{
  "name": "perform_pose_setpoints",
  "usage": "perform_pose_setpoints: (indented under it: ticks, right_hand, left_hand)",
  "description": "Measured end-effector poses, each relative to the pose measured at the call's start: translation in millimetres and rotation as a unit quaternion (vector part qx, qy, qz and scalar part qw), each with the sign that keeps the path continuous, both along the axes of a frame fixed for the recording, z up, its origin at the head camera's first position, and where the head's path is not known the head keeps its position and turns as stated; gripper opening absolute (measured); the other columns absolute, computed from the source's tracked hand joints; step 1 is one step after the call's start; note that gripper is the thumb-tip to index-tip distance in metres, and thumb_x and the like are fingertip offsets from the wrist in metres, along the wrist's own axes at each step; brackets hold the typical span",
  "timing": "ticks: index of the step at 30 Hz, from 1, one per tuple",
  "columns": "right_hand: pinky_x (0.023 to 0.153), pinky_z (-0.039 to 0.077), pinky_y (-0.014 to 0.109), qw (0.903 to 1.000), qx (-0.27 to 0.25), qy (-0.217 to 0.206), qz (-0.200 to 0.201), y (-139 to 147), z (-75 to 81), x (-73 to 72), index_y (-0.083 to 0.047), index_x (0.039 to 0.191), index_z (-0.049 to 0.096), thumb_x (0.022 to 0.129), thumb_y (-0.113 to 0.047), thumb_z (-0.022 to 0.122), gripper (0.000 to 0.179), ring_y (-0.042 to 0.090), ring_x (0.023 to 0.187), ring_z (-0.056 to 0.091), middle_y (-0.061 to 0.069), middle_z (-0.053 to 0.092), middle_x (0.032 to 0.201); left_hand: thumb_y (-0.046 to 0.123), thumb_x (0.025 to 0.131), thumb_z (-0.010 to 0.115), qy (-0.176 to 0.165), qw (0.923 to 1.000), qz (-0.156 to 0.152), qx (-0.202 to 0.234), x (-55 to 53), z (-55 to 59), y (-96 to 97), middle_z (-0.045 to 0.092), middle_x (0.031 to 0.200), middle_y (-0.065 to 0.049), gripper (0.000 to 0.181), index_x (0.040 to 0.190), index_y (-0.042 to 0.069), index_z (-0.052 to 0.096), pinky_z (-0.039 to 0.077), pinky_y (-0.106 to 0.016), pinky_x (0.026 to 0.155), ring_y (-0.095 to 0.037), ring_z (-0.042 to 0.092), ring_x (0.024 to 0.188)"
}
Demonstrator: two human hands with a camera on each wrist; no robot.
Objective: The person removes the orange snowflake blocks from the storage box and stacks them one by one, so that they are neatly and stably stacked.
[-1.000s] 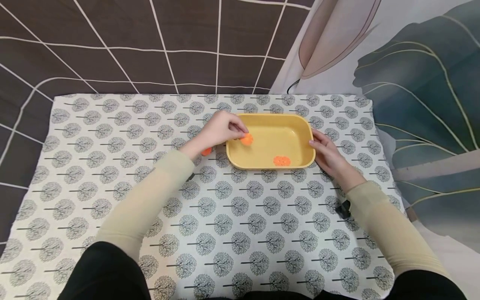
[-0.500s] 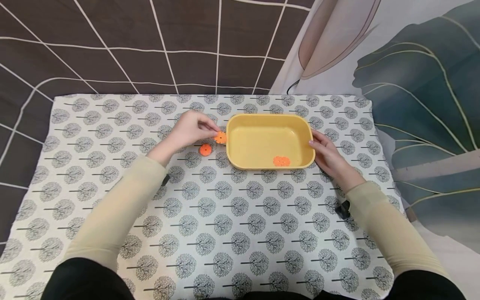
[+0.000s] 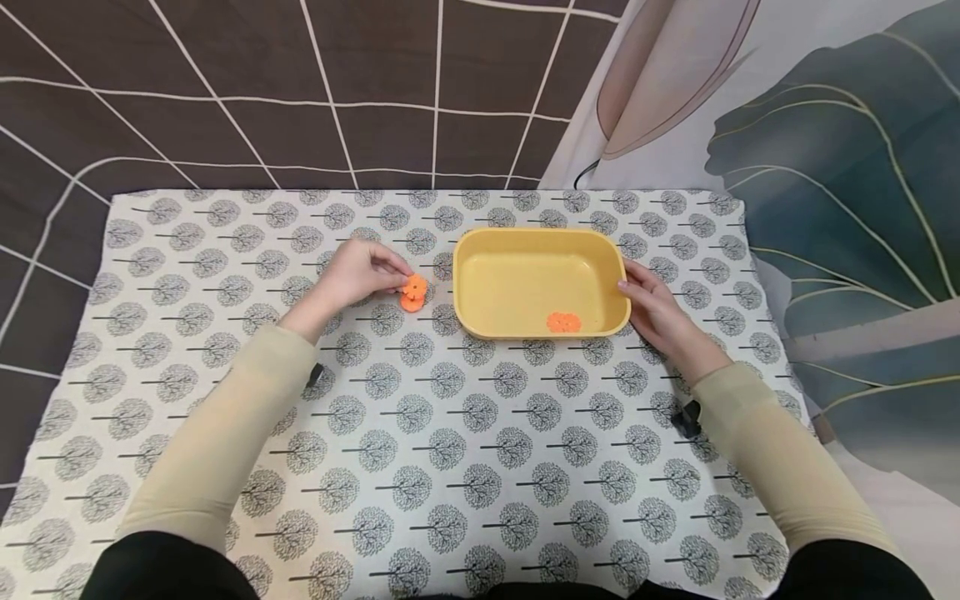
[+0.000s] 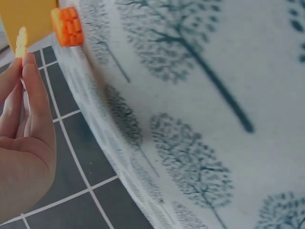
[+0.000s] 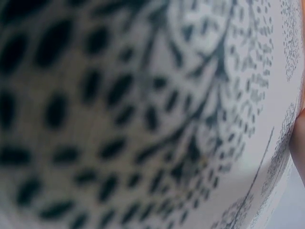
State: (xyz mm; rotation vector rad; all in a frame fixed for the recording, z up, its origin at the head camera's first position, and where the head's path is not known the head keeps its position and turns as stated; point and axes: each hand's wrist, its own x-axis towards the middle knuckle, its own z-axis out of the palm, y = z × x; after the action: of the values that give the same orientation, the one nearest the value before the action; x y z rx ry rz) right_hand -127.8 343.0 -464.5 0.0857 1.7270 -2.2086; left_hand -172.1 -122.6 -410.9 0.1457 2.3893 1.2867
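Observation:
In the head view my left hand [image 3: 358, 273] is left of the yellow tub [image 3: 540, 283]. Its thumb and fingers pinch a flat orange disc with a notched edge [image 3: 416, 287], seen nearly edge-on in the left wrist view. Overlapping it in the head view is an orange piece [image 3: 412, 303] on the cloth; from the left wrist it looks like a small stack of notched orange discs [image 4: 67, 27]. My right hand [image 3: 655, 304] grips the tub's right end, thumb at the rim and fingers along the outer wall. Orange notched pieces [image 3: 563, 322] lie inside near the tub's front wall.
A white cloth with a tree print [image 3: 480, 467] covers the table. Behind it hangs dark fabric with white grid lines [image 3: 375, 67]. A leaf-patterned curtain [image 3: 840, 208] borders the right side.
My left hand has moved left from over the tub's left side, carrying the orange disc to the orange piece on the cloth. My right hand and the tub have stayed in place.

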Motion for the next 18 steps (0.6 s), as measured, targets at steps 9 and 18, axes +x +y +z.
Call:
perform_pose_setpoints:
  ticks: [9,18]
  right_hand:
    - [0.109,0.051,0.013,0.9999,0.011,0.003,0.004,0.4,-0.1,0.2,0.000,0.163,0.028,0.109,-0.003,0.052,0.059,0.007,0.127,0.058,-0.009,0.056,0.142]
    - [0.109,0.050,0.013,0.9998,0.015,0.006,0.008,0.8,1.0,0.2,0.000,0.163,0.027,0.109,-0.002,0.050,0.059,0.007,0.128,0.056,-0.009,0.054,0.143]
  left_hand:
    - [0.005,0.093,0.081,-0.014,0.9998,0.008,-0.016,1.9,-8.7,-2.0,0.081,0.108,-0.019,0.016,0.107,-0.001,0.079,0.064,-0.022,0.069,-0.005,0.072,0.069]
    - [0.005,0.093,0.080,-0.014,0.9996,-0.001,-0.025,3.3,-9.0,-2.4,0.082,0.102,-0.016,0.015,0.107,0.000,0.080,0.064,-0.023,0.070,-0.010,0.073,0.071]
